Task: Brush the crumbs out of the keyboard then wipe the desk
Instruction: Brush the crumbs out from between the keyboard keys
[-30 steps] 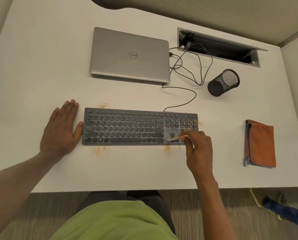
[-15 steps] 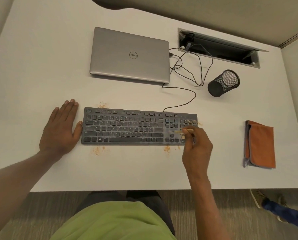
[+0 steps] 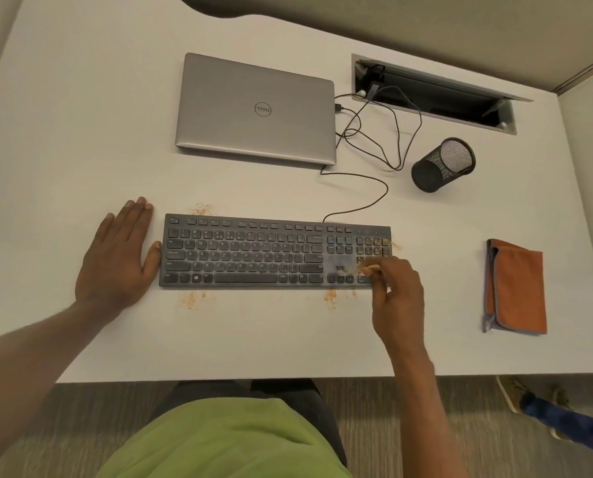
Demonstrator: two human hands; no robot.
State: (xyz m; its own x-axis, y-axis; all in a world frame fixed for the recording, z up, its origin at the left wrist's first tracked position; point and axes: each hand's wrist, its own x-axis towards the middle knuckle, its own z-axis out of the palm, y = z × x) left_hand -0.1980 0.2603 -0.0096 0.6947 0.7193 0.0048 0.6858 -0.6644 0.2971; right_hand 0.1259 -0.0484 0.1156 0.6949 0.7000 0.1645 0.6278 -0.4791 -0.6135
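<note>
A dark keyboard lies across the middle of the white desk. My right hand pinches a small brush with a wooden handle, its blurred bristles over the arrow keys and number pad. Orange crumbs sit on the number pad keys, and more crumbs lie on the desk along the keyboard's near and far edges. My left hand rests flat on the desk against the keyboard's left end. A folded orange cloth lies to the right.
A closed silver laptop sits behind the keyboard, with cables running to an open cable tray. A black mesh pen cup lies tipped on its side. Another person's shoes show on the floor at lower right.
My right hand has swept the brush back and forth over the keyboard's right end, first shifting up a little, then back down. The left hand has stayed put.
</note>
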